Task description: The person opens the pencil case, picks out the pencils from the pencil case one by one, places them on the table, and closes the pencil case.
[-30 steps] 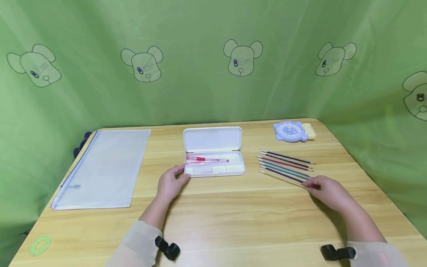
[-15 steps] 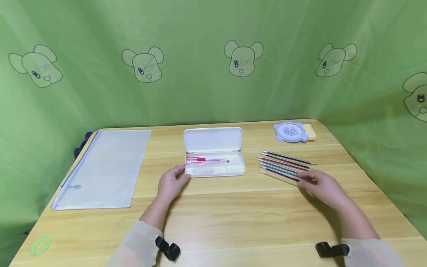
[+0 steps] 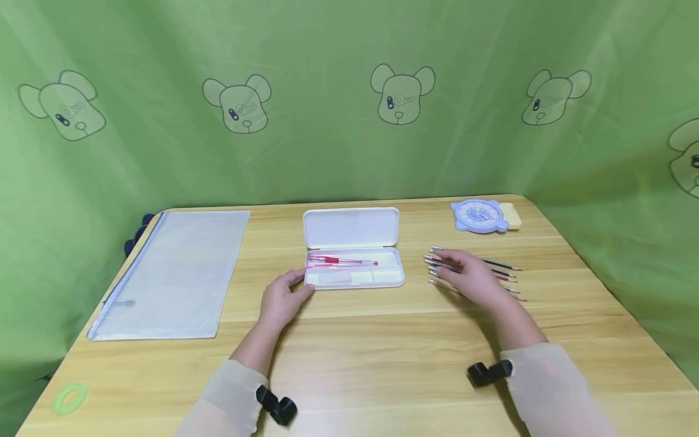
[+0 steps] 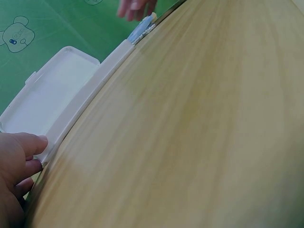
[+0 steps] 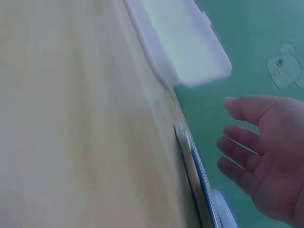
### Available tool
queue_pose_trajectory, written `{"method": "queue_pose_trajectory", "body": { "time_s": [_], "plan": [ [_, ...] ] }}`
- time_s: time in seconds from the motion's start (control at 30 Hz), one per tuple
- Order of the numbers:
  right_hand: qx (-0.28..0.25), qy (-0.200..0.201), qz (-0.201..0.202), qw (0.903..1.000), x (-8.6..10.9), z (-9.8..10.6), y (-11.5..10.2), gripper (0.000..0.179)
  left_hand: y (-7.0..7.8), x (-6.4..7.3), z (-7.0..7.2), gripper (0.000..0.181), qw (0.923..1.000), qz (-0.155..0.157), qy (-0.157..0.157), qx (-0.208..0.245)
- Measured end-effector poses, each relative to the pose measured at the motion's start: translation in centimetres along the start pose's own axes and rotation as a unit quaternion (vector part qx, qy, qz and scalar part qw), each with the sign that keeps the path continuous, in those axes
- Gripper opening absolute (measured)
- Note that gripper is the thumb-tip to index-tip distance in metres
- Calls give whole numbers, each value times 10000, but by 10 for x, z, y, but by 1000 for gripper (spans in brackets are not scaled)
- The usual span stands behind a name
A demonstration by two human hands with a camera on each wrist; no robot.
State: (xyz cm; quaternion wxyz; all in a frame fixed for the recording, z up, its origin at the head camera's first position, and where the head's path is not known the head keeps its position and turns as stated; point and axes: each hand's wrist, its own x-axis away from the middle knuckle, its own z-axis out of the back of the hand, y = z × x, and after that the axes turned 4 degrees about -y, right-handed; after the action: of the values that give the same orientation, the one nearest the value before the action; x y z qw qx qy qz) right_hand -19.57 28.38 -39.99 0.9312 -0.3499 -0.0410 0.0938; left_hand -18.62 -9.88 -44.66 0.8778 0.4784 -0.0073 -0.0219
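Observation:
A white pencil case (image 3: 351, 227) lies with its lid raised in the middle of the table. My left hand (image 3: 281, 301) holds its front left corner, with the thumb (image 4: 32, 142) on the rim. Red pens (image 3: 331, 260) and some pale pieces sit inside the case. To the right, my right hand (image 3: 472, 279) hovers over a row of several pencils (image 3: 505, 265), covering their middles. In the right wrist view its fingers (image 5: 240, 154) are spread and loosely bent, with nothing between them. The pencils' eraser ends point toward the case.
A blue clock-shaped item (image 3: 478, 215) and a pale yellow piece (image 3: 511, 216) lie at the back right. On the left is a translucent zip folder (image 3: 175, 276). A green ring (image 3: 70, 398) sits near the front left edge. Green curtain (image 3: 306, 164) hangs behind the table.
My right hand has moved left and away from me, from the pencils' tip ends to over their middles and eraser ends. The left hand stays on the case.

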Motion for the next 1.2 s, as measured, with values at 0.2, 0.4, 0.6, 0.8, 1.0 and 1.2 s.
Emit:
{"method": "queue_pose_trajectory", "body": {
  "time_s": [0.2, 0.4, 0.6, 0.8, 1.0, 1.2],
  "plan": [
    [-573, 34, -50, 9983, -35, -10, -24, 53, -1, 0, 0, 45, 10000, 34, 6, 47],
    [-756, 22, -14, 9971, -65, -15, -38, 57, -3, 0, 0, 45, 10000, 52, 20, 56],
    [-805, 25, -62, 9967, -83, -16, -48, 58, -2, 0, -1, 45, 10000, 79, -13, 42],
    [-927, 48, -87, 9956, -94, -19, -53, 58, -1, 0, 0, 45, 10000, 78, 13, 45],
    [-1143, 178, -90, 9933, -91, -21, -50, 56, -1, -1, -1, 45, 10000, 48, -27, 2],
    [-1441, 412, 156, 9886, -78, -26, -48, 50, -2, -1, -1, 45, 10000, -20, 42, -21]
  ]
}}
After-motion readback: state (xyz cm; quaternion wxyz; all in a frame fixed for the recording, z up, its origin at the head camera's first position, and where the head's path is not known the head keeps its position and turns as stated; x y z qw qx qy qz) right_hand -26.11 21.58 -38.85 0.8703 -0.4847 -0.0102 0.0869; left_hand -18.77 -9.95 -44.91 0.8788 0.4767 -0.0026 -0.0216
